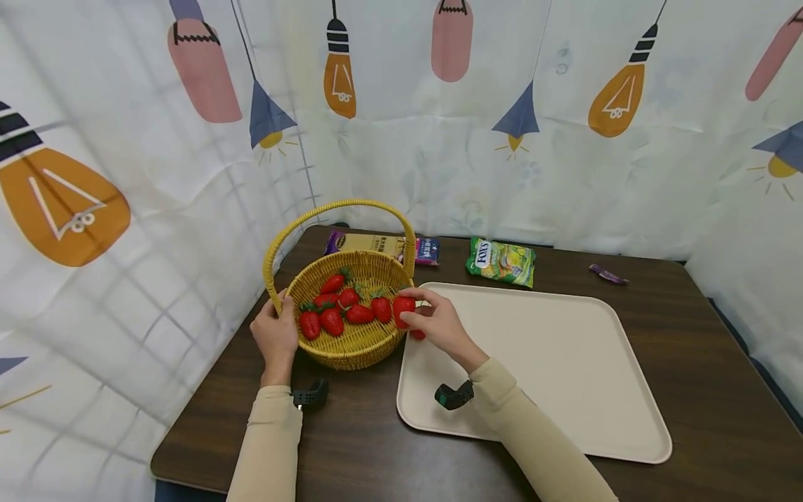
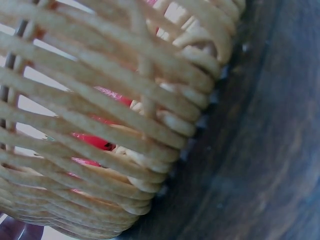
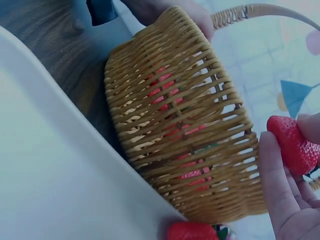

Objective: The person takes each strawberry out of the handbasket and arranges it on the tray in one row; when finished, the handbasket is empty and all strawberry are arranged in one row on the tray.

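A yellow woven basket (image 1: pixel 351 357) with a tall arched handle stands on the dark table, several red strawberries (image 1: pixel 360 314) lying inside. On its left side my left hand (image 1: pixel 276 340) grips the rim near the foot of the handle. My right hand (image 1: pixel 444 325) pinches a strawberry (image 3: pixel 294 146) between thumb and fingers, over the basket's right rim. Below it, another strawberry (image 3: pixel 192 231) lies at the tray's left edge, beside the basket; in the head view it is partly hidden. The left wrist view shows mostly the basket's weave (image 2: pixel 100 115), with red behind it.
A cream tray (image 1: pixel 539 362) lies right of the basket, its left edge close against it. Behind stand a purple-and-beige snack packet (image 1: pixel 370 243), a green candy bag (image 1: pixel 500 262) and a small purple wrapper (image 1: pixel 608 274). A patterned curtain (image 1: pixel 414 160) hangs behind the table.
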Demonstrator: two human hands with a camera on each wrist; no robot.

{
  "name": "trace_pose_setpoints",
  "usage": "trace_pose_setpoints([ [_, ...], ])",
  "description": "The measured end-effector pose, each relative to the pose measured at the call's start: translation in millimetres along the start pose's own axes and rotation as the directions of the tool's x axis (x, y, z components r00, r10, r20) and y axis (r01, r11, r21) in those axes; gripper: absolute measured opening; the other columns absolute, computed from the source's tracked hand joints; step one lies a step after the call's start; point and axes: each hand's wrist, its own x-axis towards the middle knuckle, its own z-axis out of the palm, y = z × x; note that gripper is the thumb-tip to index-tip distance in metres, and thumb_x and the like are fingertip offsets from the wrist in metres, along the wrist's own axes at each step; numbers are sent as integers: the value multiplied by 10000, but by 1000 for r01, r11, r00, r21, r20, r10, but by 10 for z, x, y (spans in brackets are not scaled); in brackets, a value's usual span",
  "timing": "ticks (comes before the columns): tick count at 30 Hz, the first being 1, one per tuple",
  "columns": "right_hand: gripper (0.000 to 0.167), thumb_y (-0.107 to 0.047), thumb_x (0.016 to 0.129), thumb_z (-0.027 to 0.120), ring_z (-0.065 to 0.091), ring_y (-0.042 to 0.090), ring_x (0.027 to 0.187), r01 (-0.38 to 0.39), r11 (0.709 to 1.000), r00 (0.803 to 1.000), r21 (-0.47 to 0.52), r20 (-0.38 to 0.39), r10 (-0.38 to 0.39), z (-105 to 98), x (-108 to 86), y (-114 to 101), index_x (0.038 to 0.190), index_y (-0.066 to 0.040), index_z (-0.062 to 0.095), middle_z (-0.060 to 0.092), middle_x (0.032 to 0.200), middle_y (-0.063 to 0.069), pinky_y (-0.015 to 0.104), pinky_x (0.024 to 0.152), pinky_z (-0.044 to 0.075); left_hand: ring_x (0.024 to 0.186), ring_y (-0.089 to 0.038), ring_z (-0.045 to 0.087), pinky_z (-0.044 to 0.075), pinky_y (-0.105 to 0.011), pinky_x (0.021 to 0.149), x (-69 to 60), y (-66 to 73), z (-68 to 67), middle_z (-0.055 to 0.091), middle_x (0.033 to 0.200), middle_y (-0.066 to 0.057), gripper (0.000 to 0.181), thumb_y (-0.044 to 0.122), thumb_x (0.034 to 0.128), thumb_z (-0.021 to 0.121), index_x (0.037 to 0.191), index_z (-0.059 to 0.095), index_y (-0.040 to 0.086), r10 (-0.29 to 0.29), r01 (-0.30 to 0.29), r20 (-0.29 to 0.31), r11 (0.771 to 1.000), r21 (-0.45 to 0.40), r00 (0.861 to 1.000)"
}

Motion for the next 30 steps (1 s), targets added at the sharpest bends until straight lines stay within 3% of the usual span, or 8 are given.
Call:
trace_pose_setpoints([
  [4,385,-80,905,674,670,250,923,8,1000,1000,20,-30,-8,-61,-61,33,1283,-64,607,560,1224,142,538,788,535,1032,-343,626,461,-485,886,-5,1,-2,682,1147,-194,348,269,987,561,1231,681,51,-14,14,11,1000,0,1000],
  [10,378,-87,894,688,638,233,912,-11,999,996,-35,-83,8,-187,-160,151,1267,-72,626,592,1184,126,391,711,561,1046,-348,623,455,-485,904,-8,-16,-4,686,1136,-194,342,266,982,572,1224,686,54,-15,15,2,1000,-2,1000],
  [16,394,-56,900,682,656,261,958,-10,1000,990,8,-140,11,-319,-240,226,1284,-28,601,581,1240,166,460,768,559,1048,-361,622,453,-489,905,15,-17,-12,686,1134,-197,333,255,977,586,1220,688,51,1,-1,-2,1000,3,1000],
  [23,406,-87,895,696,656,193,930,-38,999,973,3,-227,38,-458,-294,349,1288,-46,606,608,1252,156,286,765,550,1049,-368,620,455,-492,896,18,-40,-19,685,1143,-190,335,258,980,581,1225,685,54,-2,2,0,1000,13,1000],
  [30,367,-80,900,681,653,229,916,-63,997,962,-37,-267,51,-582,-330,502,1261,-62,619,597,1228,144,277,748,554,1052,-351,621,463,-484,883,22,-30,0,681,1159,-181,338,262,974,597,1229,684,58,-17,17,8,1000,3,1000],
])
